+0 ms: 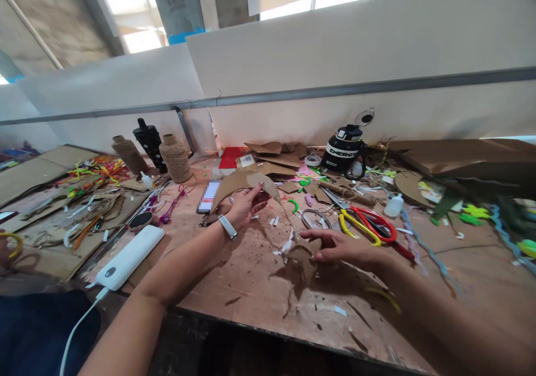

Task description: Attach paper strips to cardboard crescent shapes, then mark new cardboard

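Note:
My left hand [250, 202], with a pale watch on the wrist, is closed on a curved, crescent-like cardboard piece [234, 183] held above the table. A thin twine [286, 214] runs from that piece's right tip down to a small star-like cardboard piece [307, 261] with a looped strip on it. My right hand [330, 246] pinches this smaller piece at its right edge, fingers closed. Beyond my left hand a phone [208, 196] lies on the table. Yellow-handled scissors [360, 226] and red-handled scissors [383, 224] lie beyond my right hand.
Twine spools [176, 158] and a dark tumbler [151, 144] stand at the back left. A black bottle [342, 150] stands at the back right, near a small white squeeze bottle [393, 205]. A white power bank [129, 257] lies at the left front edge. Another person's hand [5, 250] shows far left.

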Motion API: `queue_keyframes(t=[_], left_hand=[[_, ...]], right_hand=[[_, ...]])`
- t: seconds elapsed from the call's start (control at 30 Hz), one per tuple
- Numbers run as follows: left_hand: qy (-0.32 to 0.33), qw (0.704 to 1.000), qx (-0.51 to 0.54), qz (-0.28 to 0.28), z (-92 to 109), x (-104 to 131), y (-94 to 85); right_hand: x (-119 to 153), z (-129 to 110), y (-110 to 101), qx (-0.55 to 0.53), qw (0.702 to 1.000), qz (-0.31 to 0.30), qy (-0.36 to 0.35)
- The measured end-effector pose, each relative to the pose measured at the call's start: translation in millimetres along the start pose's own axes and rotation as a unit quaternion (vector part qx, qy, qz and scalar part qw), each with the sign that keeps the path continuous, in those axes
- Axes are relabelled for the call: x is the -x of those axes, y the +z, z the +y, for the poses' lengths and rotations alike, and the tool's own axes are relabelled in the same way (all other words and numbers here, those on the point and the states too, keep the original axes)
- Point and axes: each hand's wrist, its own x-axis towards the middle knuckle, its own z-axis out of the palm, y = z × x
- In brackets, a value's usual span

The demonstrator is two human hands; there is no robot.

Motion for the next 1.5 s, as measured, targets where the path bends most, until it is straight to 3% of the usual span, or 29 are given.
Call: queue_keyframes(t=[0.2,0.37,0.53,0.67,0.83,1.03,1.17,1.27,1.33,1.5], left_hand=[[0.019,1.000,0.007,-0.011,13,-7,19.8],[0.045,0.997,0.037,-0.044,30,-12,29.2],[0.058,0.995,0.019,-0.083,41,-16,31.4],[0.052,0.992,-0.047,-0.107,55,-10,29.0],[-0.005,0.977,-0.158,-0.144,63,-1,15.7],[-0.078,0.945,-0.257,-0.187,39,5,-2.8],[-0.116,0.930,-0.277,-0.213,10,10,-8.6],[-0.167,0.914,-0.284,-0.236,-10,12,-8.4],[-0.199,0.909,-0.274,-0.243,-21,13,-7.2],[-0.203,0.907,-0.267,-0.256,-38,12,-4.6]], right_hand=[[2,3,5,-0.134,0.990,-0.035,-0.018],[7,9,9,-0.217,0.973,-0.060,0.045],[3,10,-8,-0.111,0.985,-0.125,0.035],[8,1,-34,0.019,0.999,-0.035,-0.001],[17,-9,-49,-0.002,0.995,0.088,-0.054],[14,-12,-44,-0.245,0.945,0.173,-0.132],[14,-16,-45,-0.289,0.931,0.188,-0.118],[16,-16,-47,-0.267,0.941,0.181,-0.106],[17,-15,-47,-0.207,0.963,0.151,-0.085],[11,-6,-33,-0.048,0.996,0.079,0.013]])
